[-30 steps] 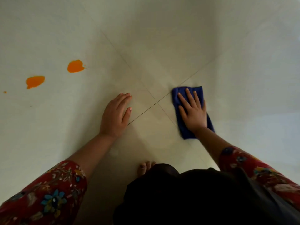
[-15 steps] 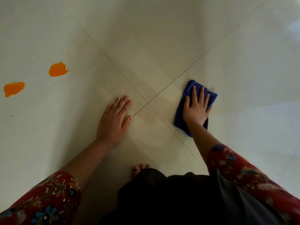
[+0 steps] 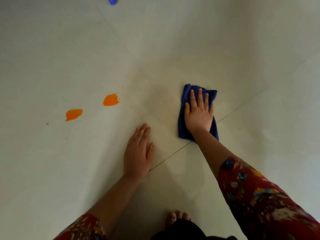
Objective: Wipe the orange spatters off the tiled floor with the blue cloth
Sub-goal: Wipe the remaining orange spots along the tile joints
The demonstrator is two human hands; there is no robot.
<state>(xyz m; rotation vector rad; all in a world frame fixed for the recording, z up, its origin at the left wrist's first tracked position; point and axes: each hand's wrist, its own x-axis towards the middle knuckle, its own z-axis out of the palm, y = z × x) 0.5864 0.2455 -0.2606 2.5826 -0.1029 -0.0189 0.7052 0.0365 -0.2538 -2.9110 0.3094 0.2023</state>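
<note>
Head view: right hand (image 3: 199, 116) flat on blue cloth (image 3: 181, 126), left hand (image 3: 137, 156) flat on floor (image 3: 69, 170), empty; slide cloth w/ firm pressure to orange spatters (image 3: 110, 100), well left.

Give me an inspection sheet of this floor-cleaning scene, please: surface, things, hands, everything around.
Surface: pale tiled floor, thin grout lines crossing by the hands.
Job's things: blue cloth flat on the floor; orange spatter, second orange spatter and tiny orange dot lie to its left, apart from it.
Clutter: small blue object cut off at the top edge; cannot tell what.
Grippers: left hand flat on the floor; right hand flat, pressing the cloth.
Cables: nothing seen.
Surroundings: red floral sleeve, bare toes at bottom edge.
</note>
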